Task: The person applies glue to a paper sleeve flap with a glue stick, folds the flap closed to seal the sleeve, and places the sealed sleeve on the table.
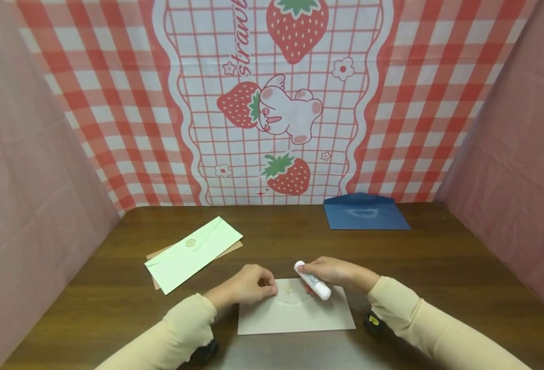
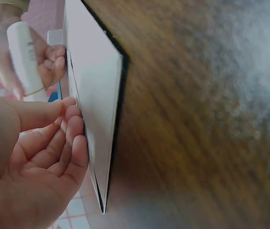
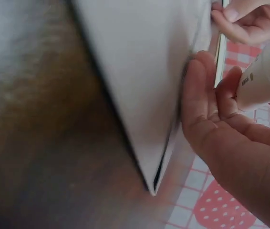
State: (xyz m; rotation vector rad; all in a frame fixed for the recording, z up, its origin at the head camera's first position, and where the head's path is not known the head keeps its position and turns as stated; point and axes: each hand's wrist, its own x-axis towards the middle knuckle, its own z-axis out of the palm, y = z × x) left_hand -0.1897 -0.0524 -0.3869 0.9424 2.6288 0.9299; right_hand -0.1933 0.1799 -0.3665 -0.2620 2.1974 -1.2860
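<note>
A white envelope (image 1: 295, 319) lies on the table with its pointed flap (image 1: 293, 297) folded down over the body. My left hand (image 1: 246, 284) bends over its upper left part, the fingertips touching the paper beside the flap; in the left wrist view, thumb and fingertips (image 2: 77, 125) come together at the envelope's surface. A white glue stick (image 1: 312, 280) with small print on its side is gripped in my right hand (image 1: 334, 271), tilted above the upper right of the envelope. In the right wrist view, some fingertips (image 3: 196, 76) of that hand rest against the envelope.
Back left lies a pale green envelope (image 1: 195, 254) with a round gold seal, over a tan one (image 1: 232, 248). At the back right a blue envelope (image 1: 345, 220) has its flap raised and a whitish smear. A strawberry-print checked cloth (image 1: 272, 169) hangs behind the table.
</note>
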